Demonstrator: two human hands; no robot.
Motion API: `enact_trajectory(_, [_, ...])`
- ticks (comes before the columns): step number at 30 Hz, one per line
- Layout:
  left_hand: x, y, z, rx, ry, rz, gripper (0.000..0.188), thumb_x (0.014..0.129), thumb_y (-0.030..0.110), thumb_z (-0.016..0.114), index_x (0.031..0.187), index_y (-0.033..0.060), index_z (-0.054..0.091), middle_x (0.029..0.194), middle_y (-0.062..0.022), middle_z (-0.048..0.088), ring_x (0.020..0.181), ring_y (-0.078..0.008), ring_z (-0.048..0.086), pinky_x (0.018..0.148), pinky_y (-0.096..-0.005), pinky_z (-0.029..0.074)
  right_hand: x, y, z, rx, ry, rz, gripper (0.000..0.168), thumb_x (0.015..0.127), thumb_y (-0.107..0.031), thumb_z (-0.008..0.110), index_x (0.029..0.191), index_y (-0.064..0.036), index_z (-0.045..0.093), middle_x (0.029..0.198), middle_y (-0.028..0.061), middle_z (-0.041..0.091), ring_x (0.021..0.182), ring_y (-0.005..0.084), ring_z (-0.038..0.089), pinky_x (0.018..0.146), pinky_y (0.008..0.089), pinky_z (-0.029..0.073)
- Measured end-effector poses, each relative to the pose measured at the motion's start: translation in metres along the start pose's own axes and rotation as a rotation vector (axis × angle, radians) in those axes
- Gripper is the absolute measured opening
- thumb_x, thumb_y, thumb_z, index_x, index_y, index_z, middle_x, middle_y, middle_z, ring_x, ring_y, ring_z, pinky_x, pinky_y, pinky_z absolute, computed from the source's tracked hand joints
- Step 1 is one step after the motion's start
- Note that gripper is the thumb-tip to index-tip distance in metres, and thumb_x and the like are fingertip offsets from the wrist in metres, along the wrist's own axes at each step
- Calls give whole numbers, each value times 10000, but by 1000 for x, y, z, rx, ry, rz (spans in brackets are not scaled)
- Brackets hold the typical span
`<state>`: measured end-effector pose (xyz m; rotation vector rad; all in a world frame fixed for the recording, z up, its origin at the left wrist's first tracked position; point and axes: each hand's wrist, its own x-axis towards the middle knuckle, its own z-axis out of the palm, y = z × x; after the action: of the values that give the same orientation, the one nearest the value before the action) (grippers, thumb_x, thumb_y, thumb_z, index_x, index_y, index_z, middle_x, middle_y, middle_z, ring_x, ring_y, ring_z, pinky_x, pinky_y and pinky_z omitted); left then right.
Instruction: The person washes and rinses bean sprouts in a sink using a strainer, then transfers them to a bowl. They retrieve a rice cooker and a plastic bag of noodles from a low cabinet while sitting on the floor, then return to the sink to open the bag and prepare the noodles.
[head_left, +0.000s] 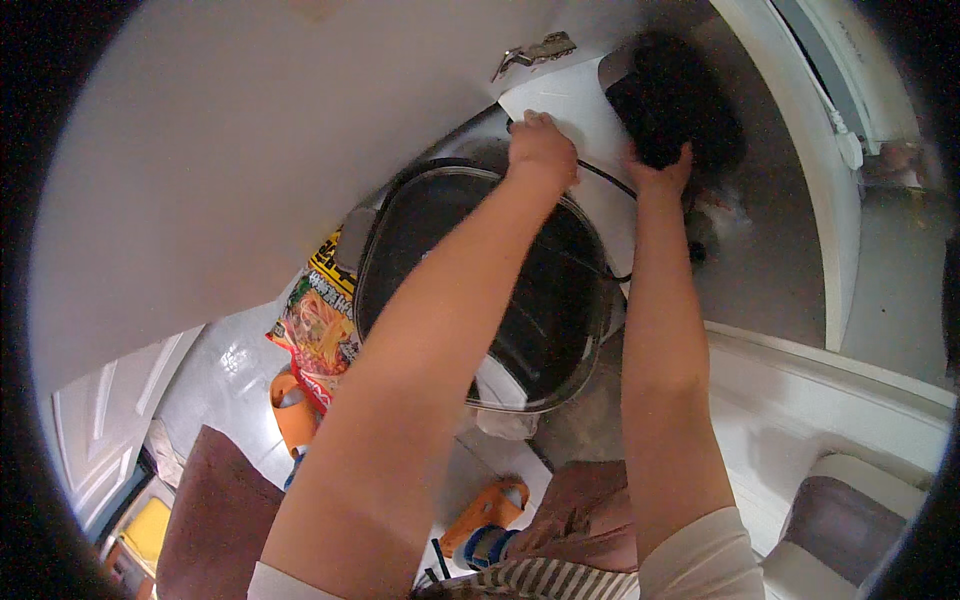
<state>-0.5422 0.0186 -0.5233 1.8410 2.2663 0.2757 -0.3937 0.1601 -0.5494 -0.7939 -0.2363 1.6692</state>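
Observation:
My left hand (544, 154) is closed around a black cable (609, 176), and a small dark end pokes out beyond its fingers. My right hand (661, 174) grips the lower edge of a bulky black object (667, 97), too dark to identify, inside a cabinet. Under my forearms stands a large rounded black container (559, 300) with a pale, clear-looking rim. The cable drops past its right side. Behind my left hand is a white panel (559, 94).
A cabinet door (225, 165) with a metal hinge (536, 54) fills the left. A printed food packet (319, 307) leans by the container. Orange slippers (487, 510) are on my feet on the tiled floor. At lower right stands a grey-and-white stool-like object (840, 517).

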Motion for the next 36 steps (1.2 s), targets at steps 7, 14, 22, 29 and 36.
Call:
enact_trajectory(7, [5, -8, 27, 186, 40, 0, 418, 780, 292, 629, 1076, -1, 614, 1200, -185, 509, 1119, -343, 472, 931, -403, 419, -32, -3, 1, 54, -29, 37, 629, 713, -383, 677, 1225, -82, 471, 1267, 140, 434, 1115, 338, 426, 912, 500, 408])
enact_trajectory(14, [8, -5, 18, 146, -51, 20, 389, 849, 231, 518, 1117, -47, 570, 1245, -203, 485, 1153, -361, 443, 952, -414, 407, -8, -19, -6, 53, 114, -110, 628, 642, -272, 691, 1213, -94, 502, 1274, 113, 452, 1138, 338, 417, 982, 537, 325])
enact_trajectory(22, [1, -5, 16, 11, -15, -41, 392, 853, 184, 528, 1158, -61, 536, 1312, -215, 438, 1269, -412, 338, 981, -443, 390, -33, -18, -10, 105, -3, -98, 596, 673, -271, 639, 1223, -87, 499, 1289, 108, 457, 1169, 329, 416, 963, 508, 364])
enact_trajectory(29, [2, -4, 14, 37, -38, -11, 387, 730, 180, 694, 1045, -36, 630, 1336, -221, 409, 1236, -431, 375, 978, -451, 392, -9, -26, -12, 9, 14, -51, 591, 706, -304, 605, 1248, -100, 488, 1295, 98, 467, 1178, 308, 424, 943, 490, 383])
enact_trajectory(36, [11, -3, 16, 152, -216, -21, 493, 821, 259, 602, 1263, 56, 526, 1440, -241, 260, 1302, -469, 258, 1002, -542, 263, -6, -23, -13, -100, -57, -86, 579, 742, -329, 600, 1247, -81, 464, 1306, 106, 435, 1175, 306, 403, 958, 481, 368])
